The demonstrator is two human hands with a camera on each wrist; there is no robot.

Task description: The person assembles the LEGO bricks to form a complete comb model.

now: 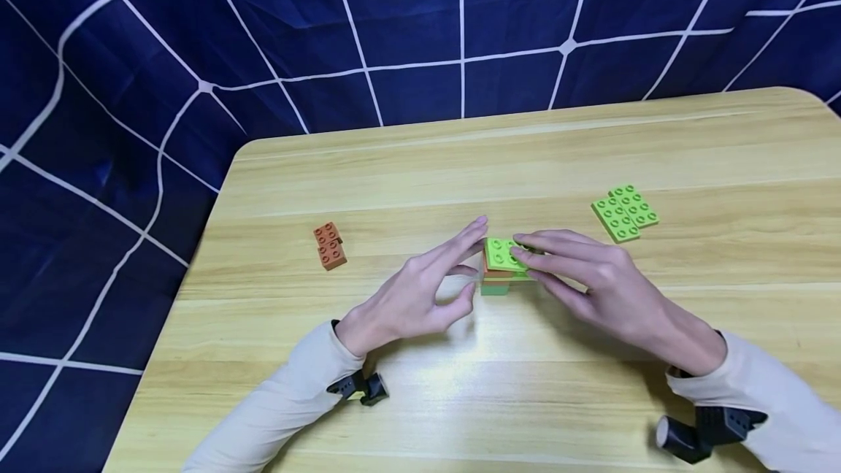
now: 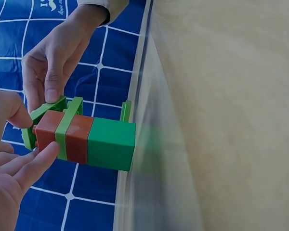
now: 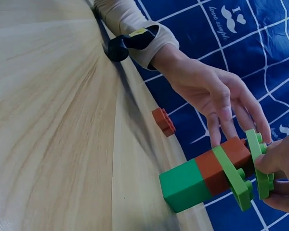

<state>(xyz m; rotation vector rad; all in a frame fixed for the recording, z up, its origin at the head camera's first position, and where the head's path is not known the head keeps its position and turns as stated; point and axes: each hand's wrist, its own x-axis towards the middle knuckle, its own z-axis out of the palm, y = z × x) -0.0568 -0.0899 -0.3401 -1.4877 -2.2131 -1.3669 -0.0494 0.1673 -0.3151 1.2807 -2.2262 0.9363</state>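
Block stack [image 1: 496, 277] sits on the bench [image 1: 420, 414], probably light, stiff plastic; I'd grip the green base brick [image 2: 111, 144]. Right hand [image 1: 594, 276] pinches the lime top plate [image 1: 499, 255], left hand [image 1: 417, 294] is spread alongside.

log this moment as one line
right hand: holds tilted lime plate over block stack | left hand: beside stack | loose on table: orange bricks, lime plates
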